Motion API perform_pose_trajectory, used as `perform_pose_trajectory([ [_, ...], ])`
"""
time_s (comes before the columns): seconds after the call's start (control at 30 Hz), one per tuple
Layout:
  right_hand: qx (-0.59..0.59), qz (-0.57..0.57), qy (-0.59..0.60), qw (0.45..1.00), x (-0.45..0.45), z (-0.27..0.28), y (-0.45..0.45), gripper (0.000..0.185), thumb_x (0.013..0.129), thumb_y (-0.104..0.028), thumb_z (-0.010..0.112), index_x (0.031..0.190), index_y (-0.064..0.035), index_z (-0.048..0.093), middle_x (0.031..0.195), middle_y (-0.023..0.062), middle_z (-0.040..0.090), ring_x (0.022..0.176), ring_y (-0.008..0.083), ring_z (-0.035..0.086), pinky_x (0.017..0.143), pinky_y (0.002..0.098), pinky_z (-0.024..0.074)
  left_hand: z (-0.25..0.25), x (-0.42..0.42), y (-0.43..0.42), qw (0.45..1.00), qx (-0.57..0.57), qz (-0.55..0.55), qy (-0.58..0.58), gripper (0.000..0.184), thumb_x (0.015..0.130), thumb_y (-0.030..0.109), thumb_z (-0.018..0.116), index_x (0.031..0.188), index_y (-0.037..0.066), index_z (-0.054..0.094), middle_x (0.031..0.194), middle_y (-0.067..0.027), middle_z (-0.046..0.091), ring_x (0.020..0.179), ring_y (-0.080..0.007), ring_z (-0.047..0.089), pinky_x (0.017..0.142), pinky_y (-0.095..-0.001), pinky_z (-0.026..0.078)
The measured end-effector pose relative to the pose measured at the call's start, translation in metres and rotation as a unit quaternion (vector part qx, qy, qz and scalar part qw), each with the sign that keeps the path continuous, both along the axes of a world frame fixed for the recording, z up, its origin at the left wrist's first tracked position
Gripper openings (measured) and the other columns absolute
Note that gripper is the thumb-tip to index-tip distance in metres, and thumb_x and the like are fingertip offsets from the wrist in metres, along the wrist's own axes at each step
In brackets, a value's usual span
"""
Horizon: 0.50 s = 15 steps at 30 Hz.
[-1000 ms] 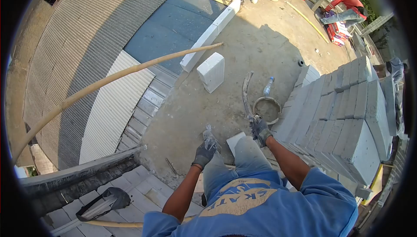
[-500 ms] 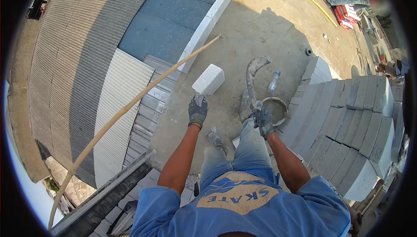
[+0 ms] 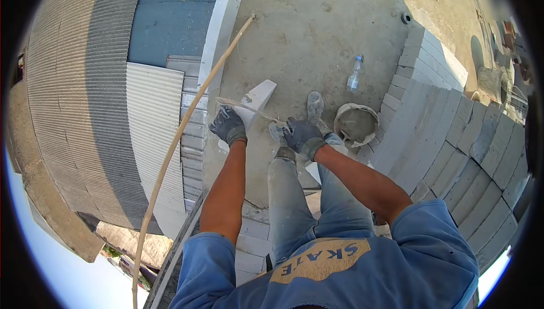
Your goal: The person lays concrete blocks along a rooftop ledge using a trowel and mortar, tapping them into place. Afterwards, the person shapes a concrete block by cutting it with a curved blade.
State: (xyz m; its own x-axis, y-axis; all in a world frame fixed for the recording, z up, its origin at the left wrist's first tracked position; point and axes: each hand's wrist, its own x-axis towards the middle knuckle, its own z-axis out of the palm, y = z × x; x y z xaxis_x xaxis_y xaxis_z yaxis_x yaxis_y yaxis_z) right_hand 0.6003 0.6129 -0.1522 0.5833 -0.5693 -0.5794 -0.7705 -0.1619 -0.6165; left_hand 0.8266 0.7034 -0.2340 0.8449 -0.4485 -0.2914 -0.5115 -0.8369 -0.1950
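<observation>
My gloved left hand [image 3: 228, 125] has its fingers curled at the white block [image 3: 258, 100], whose middle is partly hidden behind the glove. In my gloved right hand [image 3: 303, 137] is the handle of a mortar-coated curved tool [image 3: 249, 108]. Its thin blade points left, over the block, and its far end lies just above my left fingers. Right of my boots stands a round bucket [image 3: 338, 121] with grey mortar inside.
A clear plastic bottle [image 3: 354, 75] lies beyond the bucket. Stacked grey blocks [image 3: 416, 122] rise on the right. A long bamboo pole [image 3: 184, 121] slants along the left, beside a low white block wall [image 3: 225, 11] and corrugated roofing [image 3: 153, 99].
My left hand has moved to the block, which now appears turned and tilted. The tool has swung left across it with my right hand. The view has tipped down, and the co-worker in red is out of view.
</observation>
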Motion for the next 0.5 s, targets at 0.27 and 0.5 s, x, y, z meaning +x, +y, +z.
perform_pose_trajectory([
  [0.27,0.009,0.017,-0.106,0.994,0.034,0.011,-0.018,0.038,0.090,-0.043,0.056,0.098,-0.0060,0.058,0.084,0.0190,0.067,0.081,0.0393,0.066,0.072,0.0475,0.0513,-0.024,-0.010,0.007,0.998,0.060,0.031,0.003,0.039,0.096,0.035,0.042,0.111,0.010,0.067,0.106,-0.0069,0.070,0.102,-0.0265,0.062,0.088,-0.0455,0.044],
  [0.5,0.053,0.043,0.048,0.997,0.039,-0.094,-0.023,0.038,0.088,-0.038,0.059,0.104,-0.0038,0.060,0.089,0.0220,0.067,0.083,0.0409,0.065,0.073,0.0494,0.0502,0.000,-0.009,-0.017,0.996,-0.068,0.054,0.006,0.041,0.097,0.036,0.040,0.104,0.007,0.067,0.098,-0.0170,0.069,0.089,-0.0366,0.065,0.078,-0.0469,0.050],
])
